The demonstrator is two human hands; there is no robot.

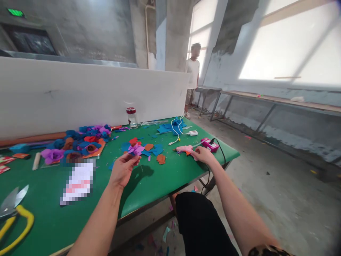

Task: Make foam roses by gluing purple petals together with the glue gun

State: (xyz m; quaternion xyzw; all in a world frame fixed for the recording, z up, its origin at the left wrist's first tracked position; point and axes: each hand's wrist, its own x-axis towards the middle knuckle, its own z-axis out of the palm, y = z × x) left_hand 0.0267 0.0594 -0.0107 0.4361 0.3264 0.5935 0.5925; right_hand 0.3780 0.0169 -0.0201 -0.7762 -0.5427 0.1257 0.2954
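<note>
My left hand (pixel 123 170) is closed on a purple paper flower (pixel 136 149), pinched between thumb and fingers above the green table. To the right, my right hand (pixel 204 155) is at the rear of a pink glue gun (pixel 184 148), which lies near the table's right edge pointing left; its fingers are bent around the handle. Blue paper pieces (pixel 157 149) and brown paper pieces (pixel 161 159) lie between the two hands. A magenta box (pixel 210 145) with a black cable sits just behind my right hand.
Finished paper flowers (pixel 53 155) are piled at the left, near a pixelated white sheet (pixel 78 182) and yellow-handled scissors (pixel 20 217). A lidded glass jar (pixel 131 118) and white cable (pixel 174 128) stand and lie farther back. A person (pixel 192 69) stands beyond the table.
</note>
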